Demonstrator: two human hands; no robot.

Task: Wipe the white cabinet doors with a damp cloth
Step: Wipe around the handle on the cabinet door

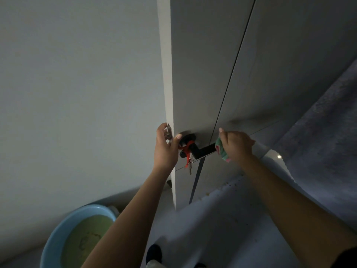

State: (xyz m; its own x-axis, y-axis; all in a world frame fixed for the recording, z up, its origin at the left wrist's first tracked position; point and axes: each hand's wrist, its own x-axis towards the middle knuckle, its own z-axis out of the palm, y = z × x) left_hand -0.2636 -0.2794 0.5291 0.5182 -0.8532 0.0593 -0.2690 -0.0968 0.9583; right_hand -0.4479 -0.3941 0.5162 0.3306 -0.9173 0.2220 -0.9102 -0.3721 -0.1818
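A tall white door point(201, 74) stands ajar, its narrow edge point(168, 93) facing me. My left hand point(166, 147) grips that edge at the latch plate, thumb against the door face beside the black lever handle point(201, 149). A red ribbon point(187, 149) is tied round the handle and keys hang below it. My right hand point(236, 145) grips a bunched green and pink cloth point(222, 149) and holds it at the free end of the handle. A second white panel point(289, 64) lies to the right of a dark seam.
A light blue basin point(56, 242) of murky greenish water sits on the floor at lower left. A plain grey wall point(77, 93) fills the left side. Pale floor point(222, 219) runs under my arms, with a dark textured surface point(328, 142) at right. Small crumbs lie near the door's base.
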